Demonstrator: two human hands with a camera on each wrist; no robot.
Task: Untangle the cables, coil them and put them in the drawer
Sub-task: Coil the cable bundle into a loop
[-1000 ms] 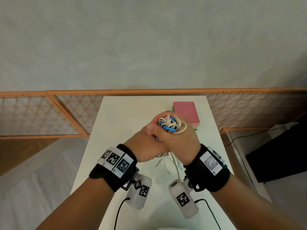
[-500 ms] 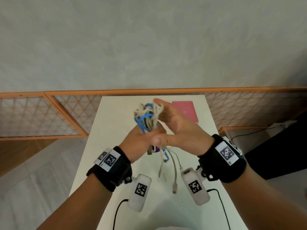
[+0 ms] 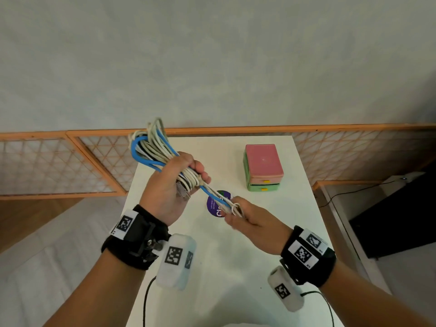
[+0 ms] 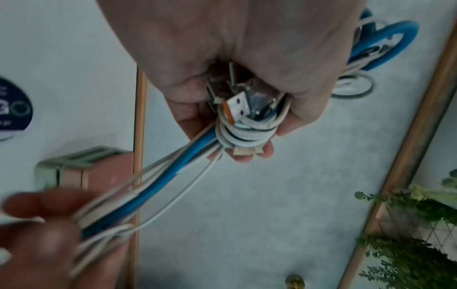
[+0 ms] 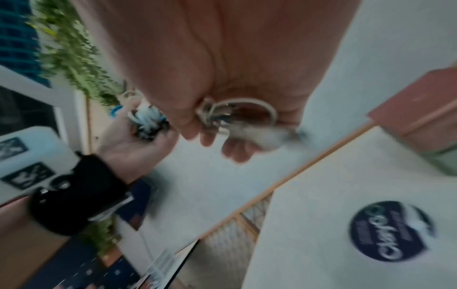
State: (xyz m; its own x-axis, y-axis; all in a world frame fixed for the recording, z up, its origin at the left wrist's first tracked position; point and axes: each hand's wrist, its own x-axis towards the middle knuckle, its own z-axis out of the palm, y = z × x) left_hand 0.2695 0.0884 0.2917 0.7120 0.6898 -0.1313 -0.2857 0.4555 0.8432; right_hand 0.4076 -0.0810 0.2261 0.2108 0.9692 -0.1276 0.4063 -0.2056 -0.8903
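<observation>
A bundle of white and blue cables [image 3: 153, 149] is held above the white table [image 3: 236, 267]. My left hand [image 3: 174, 185] grips the bundle at its wrapped middle, loops sticking up and to the left. The left wrist view shows white turns and plug ends [image 4: 245, 117] inside that fist. My right hand [image 3: 238, 214] pinches the other end of the cable strands [image 3: 217, 197], stretched down to the right; in the right wrist view a white loop [image 5: 242, 109] sits in its curled fingers. The small drawer unit [image 3: 263, 167], pink on top and green below, stands closed at the back right.
A round dark purple sticker [image 3: 218, 204] lies on the table beneath the stretched strands. An orange lattice railing [image 3: 70, 161] runs behind the table. A black cabinet [image 3: 396, 220] stands to the right on the floor.
The hands, clasped together round the cable ball a second ago, have pulled apart. The left hand lifted the bundle up and left; the right hand drew strands down to the right.
</observation>
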